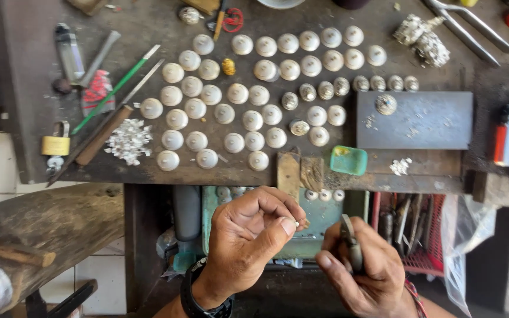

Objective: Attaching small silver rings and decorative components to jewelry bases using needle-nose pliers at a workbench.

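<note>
My left hand [248, 238] is below the bench edge, thumb and fingertips pinched on a tiny silver piece [297, 223]. A black watch is on that wrist. My right hand [363, 268] sits beside it, wrapped around small metal pliers [350, 238] whose tips point up toward the pinched piece. Above both hands, several round silver domed discs [234, 94] lie in rows on the dark workbench [30, 88]. Smaller ornate silver beads [325, 90] sit in a line to the right of them.
A grey steel block [425, 121] carries one ornate bead. Nearby lie a small green dish [349, 160], files and a green-handled tool [113, 88], a pile of silver scraps [128, 140], a brass padlock [55, 145], a lighter [508, 134] and tongs [472, 26]. A red basket of tools [416, 235] hangs below.
</note>
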